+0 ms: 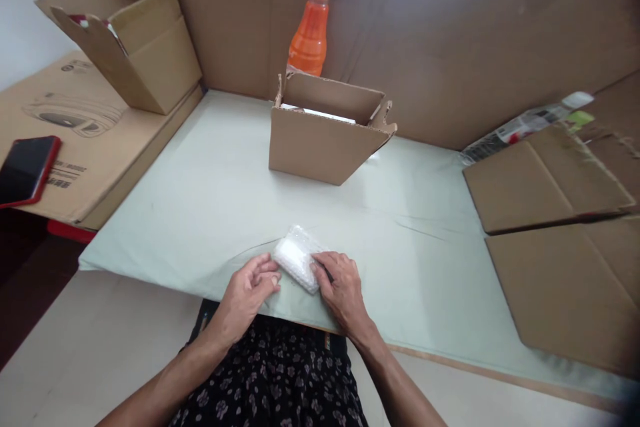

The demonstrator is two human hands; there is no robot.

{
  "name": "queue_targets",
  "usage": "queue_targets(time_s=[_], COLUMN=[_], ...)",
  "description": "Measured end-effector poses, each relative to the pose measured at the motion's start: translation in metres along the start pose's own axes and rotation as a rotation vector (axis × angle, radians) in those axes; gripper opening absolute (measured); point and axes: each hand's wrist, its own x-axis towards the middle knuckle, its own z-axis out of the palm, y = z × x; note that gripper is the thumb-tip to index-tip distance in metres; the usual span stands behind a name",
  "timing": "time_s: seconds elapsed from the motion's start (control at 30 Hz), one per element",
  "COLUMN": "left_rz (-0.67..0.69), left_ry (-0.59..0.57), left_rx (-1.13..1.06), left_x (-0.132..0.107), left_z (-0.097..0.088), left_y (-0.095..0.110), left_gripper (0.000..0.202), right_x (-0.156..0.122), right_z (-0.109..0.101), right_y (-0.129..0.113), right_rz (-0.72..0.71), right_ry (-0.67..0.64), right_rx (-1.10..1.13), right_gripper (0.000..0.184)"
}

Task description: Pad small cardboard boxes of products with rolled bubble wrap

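Observation:
A small object wrapped in clear bubble wrap lies on the pale green table cover near the front edge. My left hand curls its fingers against the parcel's left end. My right hand presses its fingertips on the parcel's right end. Both hands grip it between them. Behind it stands an open cardboard box with something white inside.
An orange bottle stands behind the box. Another open carton rests on a large flat box at left, beside a red phone. Flattened cardboard and a plastic-wrapped item lie at right. Cardboard walls rise behind.

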Motion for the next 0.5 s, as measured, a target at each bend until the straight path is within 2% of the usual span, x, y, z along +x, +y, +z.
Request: queue_targets(time_s=[0.07,0.13,0.27,0.3,0.37,0.43,0.5], left_rz=[0.001,0.071,0.149,0.149,0.152,0.178,0.243], left_ry=[-0.045,-0.04,0.061,0.063,0.007,-0.064,-0.036], left_rx=[-0.111,-0.141,-0.085,-0.073,-0.064,-0.028,0.085], left_x=[0.003,0.013,0.029,0.03,0.029,0.027,0.027], left_z=[0.015,0.033,0.056,0.057,0.053,0.045,0.037], left_y=[0.001,0.002,0.003,0.004,0.008,0.013,0.016], left_gripper=[0.054,0.051,0.059,0.06,0.062,0.063,0.06], right_x=[-0.004,-0.008,-0.009,-0.007,0.0,0.008,0.015], right_z=[0.004,0.007,-0.002,-0.008,-0.022,-0.034,-0.039], right_y=[0.0,0.0,0.005,0.008,0.015,0.017,0.01], right_rz=[0.005,0.009,0.024,0.046,0.104,0.133,0.12], right_ry=[0.036,0.062,0.124,0.155,0.184,0.104,-0.034], right_rx=[0.011,0.032,0.139,0.177,0.282,0.441,0.595], right_gripper=[0.023,0.023,0.02,0.022,0.038,0.056,0.052])
